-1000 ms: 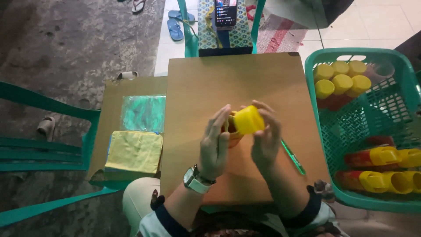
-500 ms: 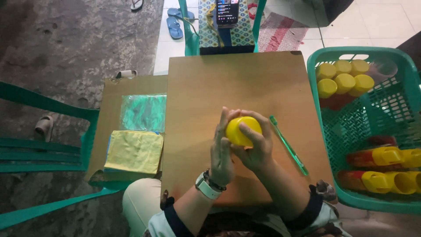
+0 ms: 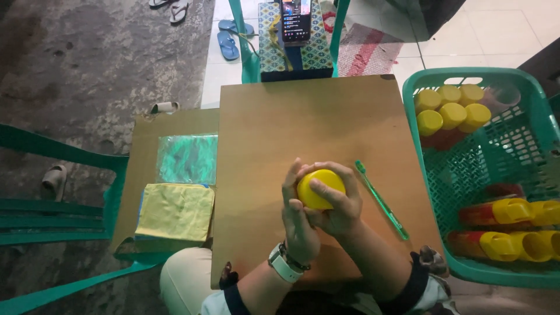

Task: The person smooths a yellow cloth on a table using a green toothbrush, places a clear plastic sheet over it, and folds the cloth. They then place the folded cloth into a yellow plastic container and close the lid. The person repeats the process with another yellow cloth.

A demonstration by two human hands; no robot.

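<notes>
Head view: both hands meet over the near half of a brown board (image 3: pixel 315 122), wrapped round a yellow cap (image 3: pixel 318 188); the left hand (image 3: pixel 298 219) cups it from the side with fingers curled, the right hand (image 3: pixel 338 201) lays its fingers over the top, and whatever sits beneath the cap is hidden, possibly a bottle. A green toothbrush (image 3: pixel 382 201) lies just right, near a green basket (image 3: pixel 420 93) of yellow-capped bottles (image 3: pixel 452 111)
</notes>
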